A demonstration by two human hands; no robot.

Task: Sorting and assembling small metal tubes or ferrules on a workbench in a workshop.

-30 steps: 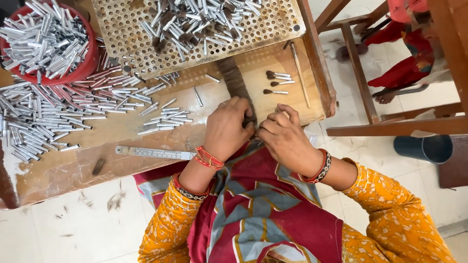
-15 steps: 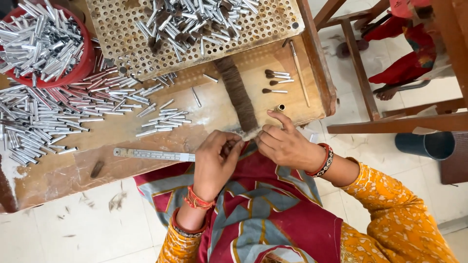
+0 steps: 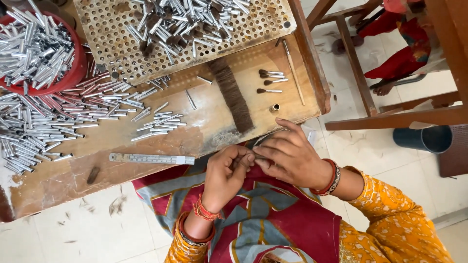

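My left hand [image 3: 225, 176] is curled over my lap just off the table's front edge, its fingertips pinched on a small dark tuft of hair [image 3: 242, 161]. My right hand [image 3: 291, 158] meets it fingertip to fingertip. A thin silver metal tube [image 3: 261, 140] pokes out from under the right fingers, mostly hidden. Just beyond the hands a long strip of brown hair [image 3: 233, 95] lies across the wooden table [image 3: 117, 141].
Loose silver tubes [image 3: 44, 122] are heaped at the left, beside a red bowl [image 3: 73, 73] full of them. A perforated tray [image 3: 112, 29] holds more. Small finished brushes [image 3: 269, 82], a thin stick [image 3: 293, 73], a brass ferrule [image 3: 276, 107] and a steel ruler [image 3: 151, 159] lie nearby. A dark bucket [image 3: 423, 138] stands on the floor.
Both hands have drawn back from the hair strip at the table edge toward my lap. The left hand has dropped lower and turned, fingertips now meeting the right.
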